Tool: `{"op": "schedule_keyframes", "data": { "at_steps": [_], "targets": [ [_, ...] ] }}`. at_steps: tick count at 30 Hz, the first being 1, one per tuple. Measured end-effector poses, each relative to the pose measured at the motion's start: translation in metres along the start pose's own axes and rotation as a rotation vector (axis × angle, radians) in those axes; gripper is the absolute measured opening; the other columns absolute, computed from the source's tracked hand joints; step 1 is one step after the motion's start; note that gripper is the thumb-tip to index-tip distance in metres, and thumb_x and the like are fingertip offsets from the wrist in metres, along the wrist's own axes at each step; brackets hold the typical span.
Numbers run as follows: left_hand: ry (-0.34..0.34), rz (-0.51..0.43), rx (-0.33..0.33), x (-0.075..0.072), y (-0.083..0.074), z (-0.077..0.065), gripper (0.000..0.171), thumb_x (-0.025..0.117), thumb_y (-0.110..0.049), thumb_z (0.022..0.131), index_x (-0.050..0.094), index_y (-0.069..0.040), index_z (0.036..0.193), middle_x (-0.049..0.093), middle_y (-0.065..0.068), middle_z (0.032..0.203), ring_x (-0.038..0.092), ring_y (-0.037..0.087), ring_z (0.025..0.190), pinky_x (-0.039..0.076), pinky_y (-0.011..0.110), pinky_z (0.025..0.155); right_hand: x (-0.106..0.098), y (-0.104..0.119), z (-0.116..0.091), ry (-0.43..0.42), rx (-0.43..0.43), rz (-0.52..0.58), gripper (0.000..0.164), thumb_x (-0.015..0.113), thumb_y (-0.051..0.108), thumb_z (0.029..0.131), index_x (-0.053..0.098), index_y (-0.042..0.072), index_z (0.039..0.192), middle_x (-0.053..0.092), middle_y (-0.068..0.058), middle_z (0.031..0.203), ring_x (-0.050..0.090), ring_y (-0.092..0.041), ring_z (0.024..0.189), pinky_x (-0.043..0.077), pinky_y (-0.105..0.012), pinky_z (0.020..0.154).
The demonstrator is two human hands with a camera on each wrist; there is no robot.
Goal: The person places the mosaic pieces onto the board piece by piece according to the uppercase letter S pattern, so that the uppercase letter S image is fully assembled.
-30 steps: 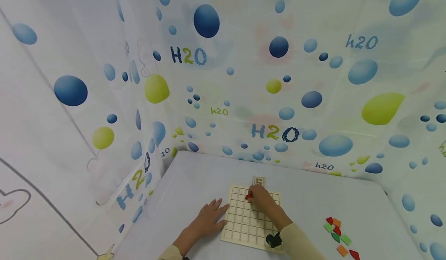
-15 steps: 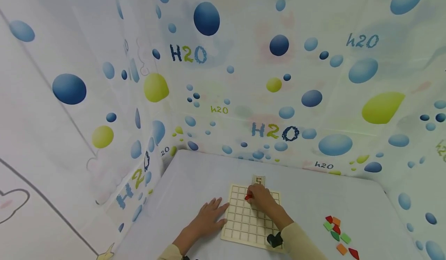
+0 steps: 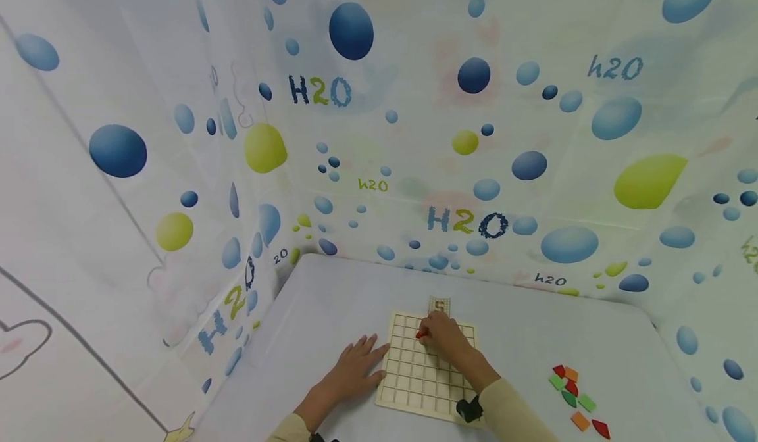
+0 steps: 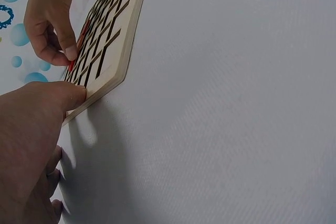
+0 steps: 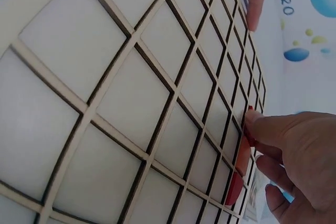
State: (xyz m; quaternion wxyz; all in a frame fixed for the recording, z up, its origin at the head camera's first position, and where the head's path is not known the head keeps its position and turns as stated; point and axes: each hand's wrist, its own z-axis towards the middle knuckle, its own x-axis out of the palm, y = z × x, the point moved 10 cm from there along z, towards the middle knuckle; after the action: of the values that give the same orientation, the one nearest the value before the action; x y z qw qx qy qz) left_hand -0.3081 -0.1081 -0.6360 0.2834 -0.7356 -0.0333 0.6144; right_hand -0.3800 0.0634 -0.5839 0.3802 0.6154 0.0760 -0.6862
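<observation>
A pale wooden grid board (image 3: 408,369) with rows of square cells lies on the table. My right hand (image 3: 447,337) is over its far part, thumb and finger pinching a small red piece (image 3: 420,334) with a curved edge, right at the cells. In the right wrist view, an orange piece (image 5: 243,156) and another red piece (image 5: 234,189) sit in the grid beside that hand; in the head view the hand hides them. My left hand (image 3: 353,371) lies with spread fingers at the board's left edge. Its thumb (image 4: 73,95) rests on the board's rim in the left wrist view.
Right of the board lie several loose pieces, among them an orange square (image 3: 581,421), a light green square (image 3: 587,402), a dark green leaf shape (image 3: 569,398) and a red piece (image 3: 601,428). A small patterned card (image 3: 440,304) is behind the board. Printed curtains (image 3: 414,146) surround the table.
The red piece has shifted slightly between my right fingertips, with less of it showing now. My right hand stays over the same cells, and my left hand has not moved.
</observation>
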Motion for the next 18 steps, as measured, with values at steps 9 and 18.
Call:
{"op": "schedule_keyframes", "data": {
  "at_steps": [9, 18],
  "targets": [
    [-0.002, 0.010, -0.006, 0.0002, 0.0011, 0.0007, 0.061, 0.059, -0.045, 0.106, 0.045, -0.025, 0.162, 0.035, 0.016, 0.170, 0.030, 0.043, 0.158, 0.026, 0.067, 0.124, -0.0009, 0.0030, 0.0002, -0.035, -0.032, 0.037, 0.010, 0.081, 0.001, 0.090, 0.074, 0.007, 0.095, 0.065, -0.003, 0.089, 0.061, -0.022, 0.083, 0.056, -0.046, 0.075],
    [-0.005, 0.007, -0.008, -0.0003, 0.0008, -0.0004, 0.060, 0.060, -0.045, 0.106, 0.047, -0.025, 0.161, 0.036, 0.016, 0.170, 0.031, 0.043, 0.157, 0.026, 0.067, 0.124, 0.0002, 0.0023, -0.0033, -0.020, -0.015, -0.003, 0.011, 0.081, 0.006, 0.091, 0.074, 0.008, 0.099, 0.066, -0.005, 0.096, 0.064, -0.026, 0.090, 0.056, -0.051, 0.075]
  ]
}}
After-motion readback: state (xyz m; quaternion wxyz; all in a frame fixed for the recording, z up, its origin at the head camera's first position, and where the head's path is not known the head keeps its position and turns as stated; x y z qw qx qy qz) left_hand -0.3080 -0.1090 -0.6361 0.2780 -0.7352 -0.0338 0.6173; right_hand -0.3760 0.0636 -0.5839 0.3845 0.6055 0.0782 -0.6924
